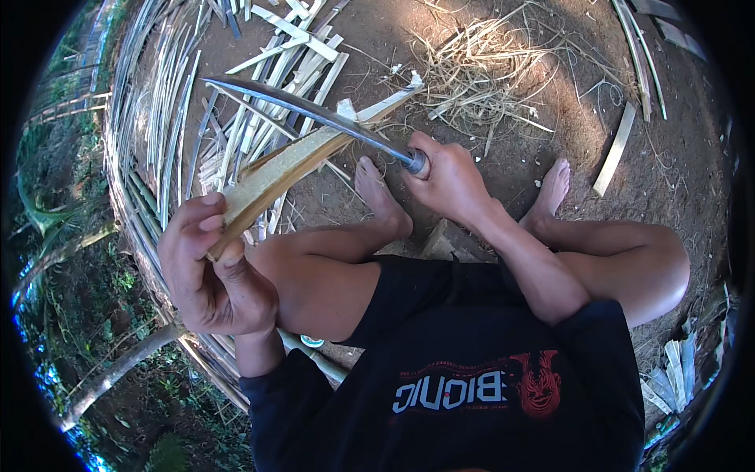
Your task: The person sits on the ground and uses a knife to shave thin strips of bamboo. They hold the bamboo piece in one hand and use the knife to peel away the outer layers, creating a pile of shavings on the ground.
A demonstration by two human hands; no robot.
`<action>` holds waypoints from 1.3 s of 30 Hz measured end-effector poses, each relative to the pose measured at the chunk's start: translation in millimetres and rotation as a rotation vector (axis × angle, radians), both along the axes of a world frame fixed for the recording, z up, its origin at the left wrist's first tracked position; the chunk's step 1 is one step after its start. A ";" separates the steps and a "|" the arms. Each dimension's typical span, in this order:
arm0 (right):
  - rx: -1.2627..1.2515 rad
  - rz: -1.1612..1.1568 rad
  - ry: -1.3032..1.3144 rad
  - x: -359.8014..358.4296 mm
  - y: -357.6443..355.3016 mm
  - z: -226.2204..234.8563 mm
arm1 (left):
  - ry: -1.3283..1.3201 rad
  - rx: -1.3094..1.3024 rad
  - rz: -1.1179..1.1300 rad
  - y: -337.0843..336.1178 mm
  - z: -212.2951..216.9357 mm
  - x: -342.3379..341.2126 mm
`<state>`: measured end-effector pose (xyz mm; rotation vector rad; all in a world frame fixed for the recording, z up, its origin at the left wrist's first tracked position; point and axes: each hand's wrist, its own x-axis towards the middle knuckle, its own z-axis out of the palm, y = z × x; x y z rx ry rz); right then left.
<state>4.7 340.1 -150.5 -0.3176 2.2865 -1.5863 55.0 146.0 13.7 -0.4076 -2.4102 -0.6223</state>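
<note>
My left hand (220, 271) grips the near end of a split bamboo strip (291, 165), fingers on one side and thumb on the other. The strip slants up and away to the right, its pale inner face upward. In my right hand (450, 177) is the handle of a long knife (314, 112), its dark blade pointing to the upper left. The blade crosses over the strip beyond its middle and appears to touch it. A pale curled shaving (346, 108) stands up beside the blade there. My right fingers wrap round the handle.
Many split bamboo strips (169, 110) lie in a heap at the left. A tangle of thin shavings (487, 67) is on the dirt ground ahead. One flat strip (614, 149) lies to the right. My bare feet (381, 197) rest on the ground beyond my bent knees.
</note>
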 end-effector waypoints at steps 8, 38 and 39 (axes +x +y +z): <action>-0.115 0.075 0.185 24.4 -11.7 23.9 | 0.070 0.142 -0.032 -23.1 -19.2 8.3; 0.174 0.099 0.104 -38.6 -36.6 -156.9 | -0.036 0.541 0.175 -101.1 -23.2 10.5; 0.265 0.064 -0.094 -44.7 -35.0 -174.2 | -0.019 0.453 0.254 -112.2 -24.9 10.9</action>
